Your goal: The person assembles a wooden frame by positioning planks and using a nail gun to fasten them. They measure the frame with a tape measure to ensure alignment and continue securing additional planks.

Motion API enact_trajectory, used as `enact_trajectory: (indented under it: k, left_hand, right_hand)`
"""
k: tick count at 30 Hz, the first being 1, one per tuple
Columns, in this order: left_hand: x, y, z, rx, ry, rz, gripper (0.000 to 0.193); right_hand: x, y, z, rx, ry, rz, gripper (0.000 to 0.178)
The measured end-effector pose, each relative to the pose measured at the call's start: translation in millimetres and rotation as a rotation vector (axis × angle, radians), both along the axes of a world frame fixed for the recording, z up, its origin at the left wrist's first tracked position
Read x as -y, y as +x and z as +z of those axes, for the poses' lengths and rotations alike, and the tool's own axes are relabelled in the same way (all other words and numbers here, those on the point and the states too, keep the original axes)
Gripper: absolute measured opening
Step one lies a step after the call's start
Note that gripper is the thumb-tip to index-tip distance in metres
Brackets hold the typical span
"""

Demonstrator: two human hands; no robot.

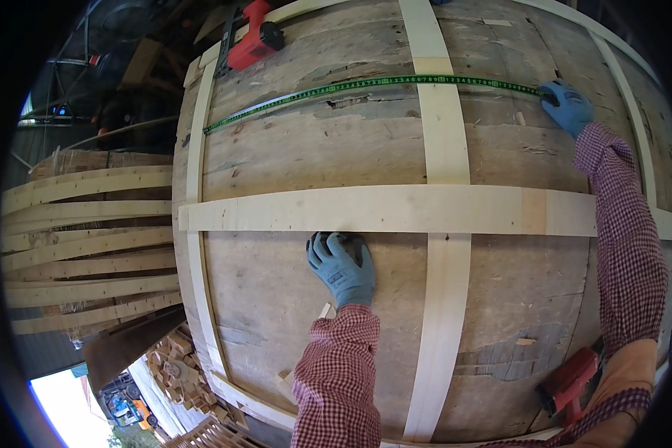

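My right hand [567, 106], in a blue work glove, is closed on one end of a green tape measure [381, 81]. Its blade stretches left across the panel to the slat at the left edge; the fingers hide what lies inside the grip. My left hand [342, 270], gloved alike, rests on the wooden panel [276, 160] with its fingers apart and holding nothing. Those fingertips lie right by the lower edge of a long pale crosswise slat [313, 210]. An upright slat [444, 134] passes under the tape and meets the crosswise one.
A red nail gun [255, 41] lies at the panel's far left, and a red power tool [570, 379] sits near my right forearm. Long slats [89, 231] are stacked left of the panel. Below them is a heap of wood offcuts [178, 369]; small scraps lie on the panel.
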State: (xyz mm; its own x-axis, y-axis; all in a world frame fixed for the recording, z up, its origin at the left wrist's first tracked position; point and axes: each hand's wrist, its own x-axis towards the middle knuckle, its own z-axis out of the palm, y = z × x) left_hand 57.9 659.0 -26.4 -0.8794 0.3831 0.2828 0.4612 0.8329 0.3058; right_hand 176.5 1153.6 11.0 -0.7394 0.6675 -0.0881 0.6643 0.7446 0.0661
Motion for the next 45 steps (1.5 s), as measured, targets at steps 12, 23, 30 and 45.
enact_trajectory:
  k: [12, 23, 30, 45]
  left_hand:
    - [-2.5, -1.4, -4.1, -0.019, -0.037, -0.007, 0.037]
    - [-2.6, -1.6, 6.6, 0.031, -0.024, 0.008, 0.046]
    - [5.0, 1.6, 8.5, 0.043, -0.013, 0.032, 0.047]
    - [-5.2, 2.8, 4.3, -0.009, 0.012, 0.022, 0.034]
  right_hand:
    - [-4.6, 0.1, -14.7, -0.093, 0.066, 0.020, 0.039]
    - [-70.9, 20.9, -74.4, -0.277, 0.136, 0.160, 0.039]
    - [-43.1, 6.3, -58.1, -0.244, 0.075, 0.116, 0.040]
    - [15.3, -11.4, 13.7, -0.033, -0.058, -0.044, 0.041]
